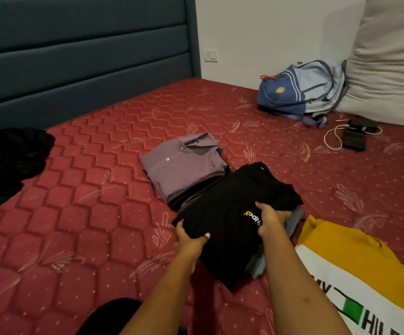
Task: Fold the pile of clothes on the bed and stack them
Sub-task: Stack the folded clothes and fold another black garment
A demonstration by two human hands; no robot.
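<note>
- Near the middle of the mattress [87, 213], I have a folded black T-shirt [232, 197] in both hands. My left hand [188, 240] grips its near-left edge, thumb on top. My right hand [269, 220] clutches the printed side.
- It sits over grey-blue folded clothes [295, 218], just beside a stack topped by a purple shirt [184, 165]. I judge this to be the stacking step.
- Next I'd set it down square and let go. Then I'd fetch the black heap [9, 160] far left or the yellow-and-white garment [355, 262] at right, which both look unfolded.
</note>
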